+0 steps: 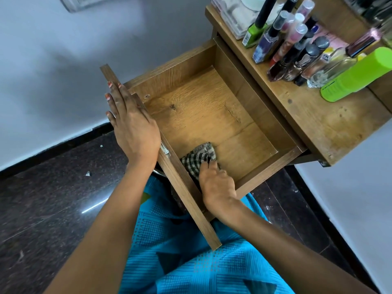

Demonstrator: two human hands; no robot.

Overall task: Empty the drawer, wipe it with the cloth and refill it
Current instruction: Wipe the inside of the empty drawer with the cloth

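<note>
The wooden drawer [212, 107] is pulled out of the small table, and its floor is bare apart from the cloth. A black-and-white checked cloth [198, 157] lies bunched in the near corner of the drawer. My right hand [216, 183] presses on the cloth, fingers closed over its near part. My left hand [131, 124] lies flat, fingers together, on the drawer's front panel [186, 200].
The table top [314, 115] to the right carries several nail polish bottles [269, 37], a clear perfume bottle [333, 66], a lime green bottle [358, 75] lying on its side and a clear box [231, 20]. Dark polished floor [53, 198] and white wall surround. My blue garment lies below.
</note>
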